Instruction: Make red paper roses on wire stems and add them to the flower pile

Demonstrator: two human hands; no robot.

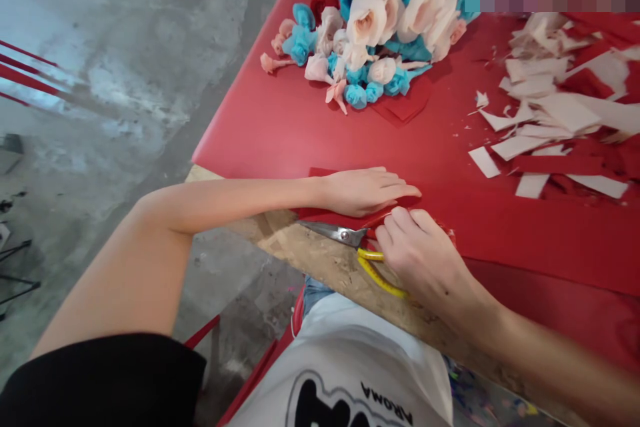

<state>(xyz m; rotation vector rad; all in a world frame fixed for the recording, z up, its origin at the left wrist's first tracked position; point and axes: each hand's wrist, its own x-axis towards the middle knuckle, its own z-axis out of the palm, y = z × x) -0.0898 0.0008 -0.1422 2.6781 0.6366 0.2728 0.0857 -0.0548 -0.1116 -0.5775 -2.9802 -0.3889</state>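
Note:
My left hand (367, 189) lies flat, fingers stretched out, on a sheet of red paper (320, 178) near the table's front edge. Close beside it, my right hand (423, 253) is closed, its fingertips turned down at the paper's edge. What sits inside those fingers is hidden. A pair of scissors (344, 235) with yellow handles lies partly under my right hand, along the wooden edge. Its blades point left, and they look nearly closed; part of the handles is covered by the hand.
Crepe paper flowers (367, 19) in white, blue, red and pink are heaped at the back of the red-covered table (240, 127). White and red paper scraps (560, 113) pile up on the right. The bare wooden edge (285, 237) runs along the front; concrete floor (125, 27) is left.

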